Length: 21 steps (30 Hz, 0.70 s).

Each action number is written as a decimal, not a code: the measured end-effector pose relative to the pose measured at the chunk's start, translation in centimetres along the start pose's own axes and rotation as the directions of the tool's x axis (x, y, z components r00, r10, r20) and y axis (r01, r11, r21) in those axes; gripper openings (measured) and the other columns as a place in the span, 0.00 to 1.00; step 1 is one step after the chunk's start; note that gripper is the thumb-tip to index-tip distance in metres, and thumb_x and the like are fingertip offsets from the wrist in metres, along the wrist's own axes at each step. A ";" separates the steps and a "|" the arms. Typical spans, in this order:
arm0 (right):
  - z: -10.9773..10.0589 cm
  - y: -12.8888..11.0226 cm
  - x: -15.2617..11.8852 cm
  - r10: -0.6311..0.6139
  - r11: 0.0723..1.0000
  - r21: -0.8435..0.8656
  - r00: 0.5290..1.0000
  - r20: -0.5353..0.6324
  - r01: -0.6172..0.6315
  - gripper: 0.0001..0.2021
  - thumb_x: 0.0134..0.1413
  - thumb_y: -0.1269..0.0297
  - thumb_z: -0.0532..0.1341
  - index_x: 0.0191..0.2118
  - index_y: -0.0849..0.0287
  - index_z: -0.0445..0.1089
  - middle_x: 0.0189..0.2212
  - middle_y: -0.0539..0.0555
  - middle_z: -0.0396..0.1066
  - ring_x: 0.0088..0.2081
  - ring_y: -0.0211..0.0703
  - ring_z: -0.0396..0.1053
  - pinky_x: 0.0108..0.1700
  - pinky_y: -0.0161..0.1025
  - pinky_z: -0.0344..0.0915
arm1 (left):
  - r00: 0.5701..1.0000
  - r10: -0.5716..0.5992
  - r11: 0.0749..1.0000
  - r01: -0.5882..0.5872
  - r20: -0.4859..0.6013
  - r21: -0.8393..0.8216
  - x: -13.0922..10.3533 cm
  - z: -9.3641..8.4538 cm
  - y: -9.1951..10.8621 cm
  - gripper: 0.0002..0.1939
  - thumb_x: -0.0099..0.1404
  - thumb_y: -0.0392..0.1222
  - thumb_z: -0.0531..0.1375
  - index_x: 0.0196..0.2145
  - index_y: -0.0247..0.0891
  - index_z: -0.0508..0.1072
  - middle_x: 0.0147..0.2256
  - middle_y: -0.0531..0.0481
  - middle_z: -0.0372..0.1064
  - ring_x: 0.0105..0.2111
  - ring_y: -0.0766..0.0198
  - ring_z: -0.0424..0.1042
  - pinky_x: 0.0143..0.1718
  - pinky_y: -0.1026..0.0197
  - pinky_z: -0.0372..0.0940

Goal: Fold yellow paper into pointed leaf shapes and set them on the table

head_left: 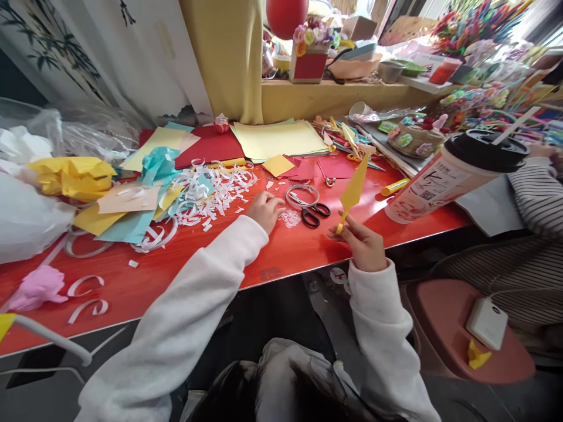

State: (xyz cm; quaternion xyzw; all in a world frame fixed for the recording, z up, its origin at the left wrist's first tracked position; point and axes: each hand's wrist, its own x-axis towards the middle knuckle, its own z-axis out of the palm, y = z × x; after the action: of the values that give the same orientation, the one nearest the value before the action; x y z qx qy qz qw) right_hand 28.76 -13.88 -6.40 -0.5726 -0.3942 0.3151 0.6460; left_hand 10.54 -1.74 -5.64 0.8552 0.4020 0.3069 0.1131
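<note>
My right hand (367, 245) is closed around the narrow lower end of a yellow paper cutout (354, 187), pinching it between thumb and fingers. The cutout stands upright, wide in the middle and pointed at the top. On the red table, my left hand (264, 212) has its fingers loosely bent and slightly apart, with nothing visible in them. Just right of it lie a small heap of clear shreds (290, 218), a roll of clear tape (302, 196) and black-handled scissors (315, 215). Part of the scissors' blades is hidden by the roll.
White paper curls (220, 196) and coloured paper sheets (281, 139) cover the table's back and left. A large lidded cup (433, 181) leans near the right edge. A person in a striped sleeve (539, 190) sits at the right, beside a stool (444, 316) with a white device (487, 323).
</note>
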 end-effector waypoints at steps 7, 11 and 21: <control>-2.0 -1.0 0.6 0.061 0.997 -0.039 0.996 0.060 -0.059 0.16 0.38 0.60 0.62 0.37 0.61 0.70 0.27 0.53 0.71 0.29 0.40 0.70 0.37 0.43 0.68 | 0.970 0.243 0.970 -0.243 0.018 0.027 4.9 1.9 1.2 0.05 0.54 0.39 0.56 0.25 0.36 0.71 0.35 0.47 0.65 0.38 0.60 0.59 0.40 0.57 0.56; -1.8 -1.9 2.4 0.087 0.996 -0.023 0.964 0.250 -0.085 0.14 0.39 0.60 0.62 0.34 0.60 0.70 0.30 0.55 0.71 0.31 0.42 0.70 0.31 0.39 0.69 | 0.998 -0.028 0.924 0.001 -0.065 -0.382 5.0 -0.9 0.2 0.08 0.57 0.41 0.53 0.30 0.35 0.69 0.28 0.50 0.67 0.29 0.67 0.63 0.32 0.63 0.59; 8.9 -4.8 9.4 -0.075 0.992 0.127 0.755 0.652 -0.011 0.09 0.42 0.65 0.60 0.33 0.59 0.72 0.42 0.54 0.68 0.47 0.44 0.62 0.52 0.44 0.56 | 0.868 -0.393 0.037 0.344 0.303 -0.938 1.1 -6.7 -5.4 0.02 0.52 0.34 0.57 0.25 0.32 0.67 0.22 0.54 0.60 0.20 0.74 0.62 0.18 0.71 0.61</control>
State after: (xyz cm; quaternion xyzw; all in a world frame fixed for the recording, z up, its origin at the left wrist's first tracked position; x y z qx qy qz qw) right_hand 25.38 -2.08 0.04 -0.3787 -0.5850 0.5078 0.5065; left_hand 3.64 2.27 -2.31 0.4337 0.3124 0.4676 0.7040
